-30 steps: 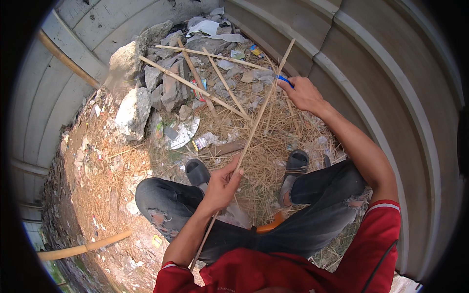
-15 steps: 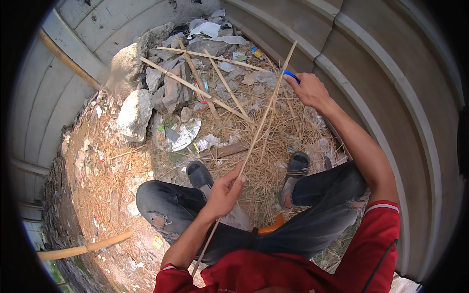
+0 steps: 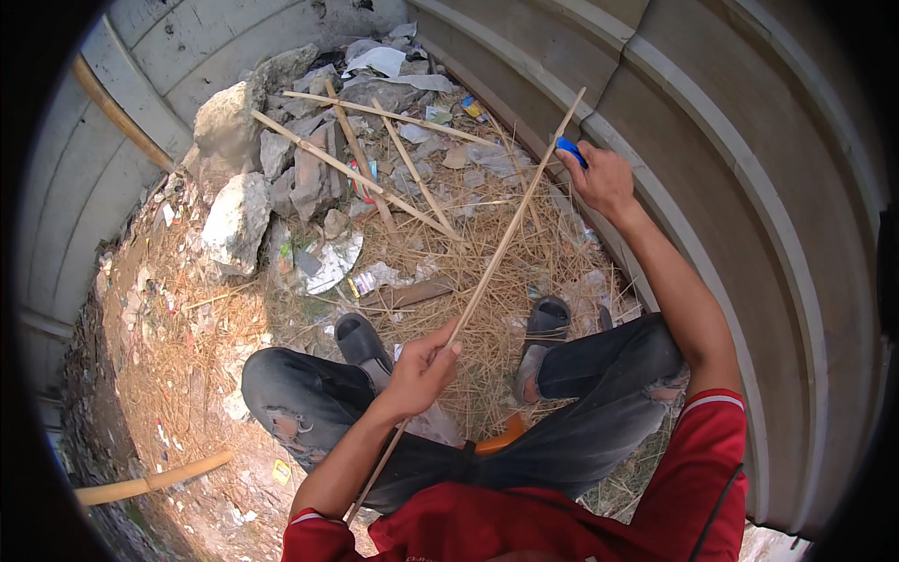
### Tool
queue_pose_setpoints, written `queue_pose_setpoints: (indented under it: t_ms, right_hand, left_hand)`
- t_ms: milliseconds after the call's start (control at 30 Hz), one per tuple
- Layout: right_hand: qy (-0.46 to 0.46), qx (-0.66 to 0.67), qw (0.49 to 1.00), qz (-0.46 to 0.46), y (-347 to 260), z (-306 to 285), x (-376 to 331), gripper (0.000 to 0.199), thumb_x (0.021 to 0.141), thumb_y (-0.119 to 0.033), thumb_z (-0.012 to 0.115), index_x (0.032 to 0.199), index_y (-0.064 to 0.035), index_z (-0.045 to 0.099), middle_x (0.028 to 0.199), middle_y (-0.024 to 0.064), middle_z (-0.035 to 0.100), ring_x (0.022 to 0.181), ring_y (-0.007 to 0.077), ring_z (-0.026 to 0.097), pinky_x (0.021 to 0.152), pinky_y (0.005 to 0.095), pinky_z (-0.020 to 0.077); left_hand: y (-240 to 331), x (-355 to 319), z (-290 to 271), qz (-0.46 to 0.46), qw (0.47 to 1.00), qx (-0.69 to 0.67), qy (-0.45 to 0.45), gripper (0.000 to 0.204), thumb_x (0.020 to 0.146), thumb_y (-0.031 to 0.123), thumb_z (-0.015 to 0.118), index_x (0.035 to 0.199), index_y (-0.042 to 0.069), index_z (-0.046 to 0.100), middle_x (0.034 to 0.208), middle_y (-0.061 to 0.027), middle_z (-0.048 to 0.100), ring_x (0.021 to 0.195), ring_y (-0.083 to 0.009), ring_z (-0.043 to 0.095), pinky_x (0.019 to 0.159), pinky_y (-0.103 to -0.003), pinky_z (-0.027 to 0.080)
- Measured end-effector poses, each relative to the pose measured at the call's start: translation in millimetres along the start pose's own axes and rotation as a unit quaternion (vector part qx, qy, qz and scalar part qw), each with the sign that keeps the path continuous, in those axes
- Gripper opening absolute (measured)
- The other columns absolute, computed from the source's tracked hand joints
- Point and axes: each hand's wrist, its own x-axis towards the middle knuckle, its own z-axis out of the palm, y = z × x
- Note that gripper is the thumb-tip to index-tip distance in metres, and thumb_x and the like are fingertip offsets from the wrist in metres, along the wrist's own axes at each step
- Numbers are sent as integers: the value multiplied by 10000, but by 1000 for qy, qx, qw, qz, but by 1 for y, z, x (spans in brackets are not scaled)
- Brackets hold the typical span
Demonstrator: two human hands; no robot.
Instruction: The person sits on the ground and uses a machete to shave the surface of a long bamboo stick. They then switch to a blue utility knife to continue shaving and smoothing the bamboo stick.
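A long, thin bamboo strip runs slantwise from beside my lap up to the far right. My left hand is closed around its lower part, above my knees. Near the strip's far end, my right hand grips a small blue-handled tool. The handle sits against or right beside the strip; any blade is hidden, so I cannot tell its exact kind. Dry straw-like shavings cover the ground under the strip, between my sandalled feet.
Several bamboo strips lie across broken rocks and litter ahead. A corrugated metal wall rises close on my right, and a pale panel wall stands left. A bamboo pole lies lower left. Something orange shows under my legs.
The loose sliver that hung along the strip has come away from it; a thin piece now shows left of the strip. My right hand has shifted slightly right with the blue-handled tool.
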Motion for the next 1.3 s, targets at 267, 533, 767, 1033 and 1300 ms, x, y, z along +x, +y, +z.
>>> queue_pose_setpoints:
  t_ms: [267, 533, 767, 1033, 1300]
  right_hand:
    - [13, 11, 1000, 9, -13, -13, 2, 486, 940, -553, 580, 821, -87, 642, 678, 179, 655, 676, 424, 647, 599, 524, 487]
    - [-187, 210, 956, 89, -11, -6, 8, 596, 930, -567, 600, 812, 11, 687, 593, 175, 559, 572, 342, 491, 604, 471, 415]
    - [-180, 108, 973, 93, 17, 2, -2, 623, 935, -598, 562, 868, 3, 714, 687, 208, 639, 669, 381, 608, 658, 490, 464]
    - [-52, 42, 996, 59, 4, -9, -3, 547, 937, -598, 551, 837, -79, 695, 667, 182, 651, 708, 429, 645, 653, 525, 491]
    - [6, 16, 999, 31, -4, -6, -2, 529, 934, -605, 554, 850, -100, 687, 662, 167, 655, 674, 398, 656, 599, 511, 495]
  left_hand:
    - [7, -6, -11, -64, 985, -146, -64, 459, 1072, 159, 431, 1519, 63, 389, 653, 79, 280, 480, -32, 242, 447, -217, 218]
    - [5, -8, -12, -39, 998, -51, -27, 477, 1071, 158, 448, 1535, 70, 380, 672, 86, 297, 508, -25, 274, 464, -215, 242]
    - [-7, -5, -5, -4, 991, 130, 11, 515, 1053, 143, 501, 1542, 54, 366, 698, 85, 366, 594, -25, 329, 523, -212, 300]
    - [3, -3, -9, -50, 996, -61, -46, 490, 1065, 147, 461, 1542, 78, 372, 640, 86, 284, 499, -28, 270, 459, -225, 237]
    - [4, -7, -19, -92, 980, -158, -72, 471, 1070, 190, 447, 1529, 106, 390, 621, 70, 271, 446, -40, 241, 404, -214, 221]
